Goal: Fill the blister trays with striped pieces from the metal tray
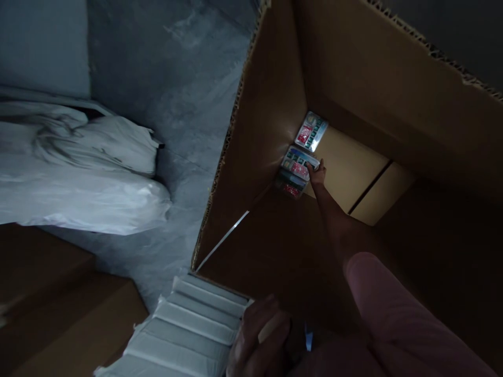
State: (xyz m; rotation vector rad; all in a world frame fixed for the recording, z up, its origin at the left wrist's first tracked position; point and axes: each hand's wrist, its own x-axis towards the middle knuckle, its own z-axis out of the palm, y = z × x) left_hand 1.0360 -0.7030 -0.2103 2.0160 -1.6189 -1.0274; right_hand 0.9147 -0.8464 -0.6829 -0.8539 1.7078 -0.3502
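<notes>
My right hand [317, 174] reaches deep into a tall cardboard box [271, 78], its thumb and fingers closed on the edge of a clear plastic package [296, 161] with red and green contents. A similar package [311, 131] lies above it in the corner of the box floor. Just below, a third package [291, 184] sits against the wall, partly in shadow. At the bottom of the view, my left hand [261, 335] is curled near the box's near rim. Whatever its fingers hold is too dark to make out.
White ribbed wrapped stacks [184, 324] stand against the outside of the box. White plastic-covered bundles [86, 178] lie on the grey concrete floor [188, 115] at left, with brown cartons [78, 309] below them. High box walls surround my right arm.
</notes>
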